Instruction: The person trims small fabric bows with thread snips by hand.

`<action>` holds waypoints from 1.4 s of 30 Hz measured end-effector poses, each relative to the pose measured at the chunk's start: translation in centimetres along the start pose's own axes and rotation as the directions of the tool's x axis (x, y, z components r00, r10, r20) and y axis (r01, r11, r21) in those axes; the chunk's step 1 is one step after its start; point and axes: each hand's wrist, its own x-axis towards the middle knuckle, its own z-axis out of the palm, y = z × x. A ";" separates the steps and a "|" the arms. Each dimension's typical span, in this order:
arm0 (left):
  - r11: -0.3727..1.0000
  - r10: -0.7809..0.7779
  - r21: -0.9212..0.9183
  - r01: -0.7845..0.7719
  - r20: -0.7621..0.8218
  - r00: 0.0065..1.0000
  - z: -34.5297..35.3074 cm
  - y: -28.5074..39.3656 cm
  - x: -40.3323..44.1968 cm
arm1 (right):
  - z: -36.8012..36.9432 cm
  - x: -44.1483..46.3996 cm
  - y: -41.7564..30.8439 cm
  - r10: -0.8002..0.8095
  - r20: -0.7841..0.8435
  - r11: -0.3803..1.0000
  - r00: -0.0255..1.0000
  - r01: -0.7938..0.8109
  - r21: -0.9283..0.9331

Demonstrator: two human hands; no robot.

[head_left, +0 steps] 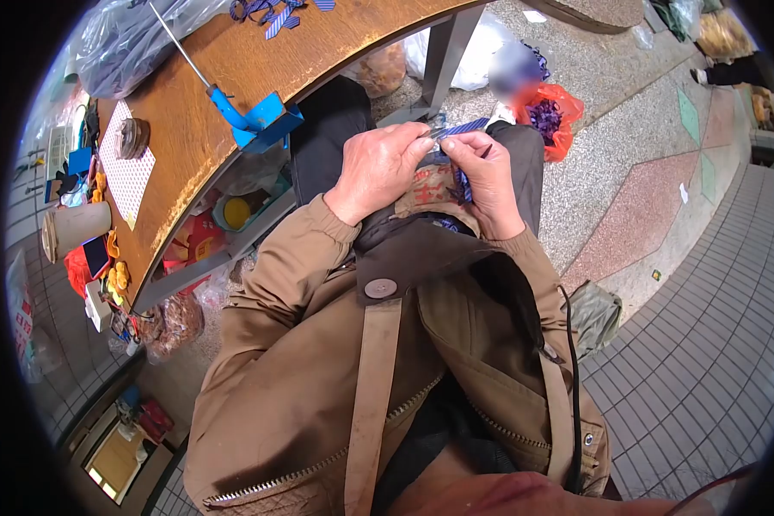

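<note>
The left hand and the right hand are nearly closed, fingertips pinching a blue striped strip above the lap. Below them, a cloth bears red marks, which I cannot read. Near the left hand, a blue tool occupies the edge of the wooden table. Farther forward, a red bag contains purple pieces.

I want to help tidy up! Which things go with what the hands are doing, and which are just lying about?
Looks like the job:
blue striped strip
striped pieces on the table

Seem just lying about:
crumpled grey-green cloth on the floor
small white scrap, also on the floor
</note>
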 end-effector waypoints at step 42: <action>0.982 -0.124 -0.126 0.138 0.113 0.986 1.2 -1.0 0.3 | -2.2 0.8 0.2 0.153 0.053 0.972 0.987 -0.160 0.173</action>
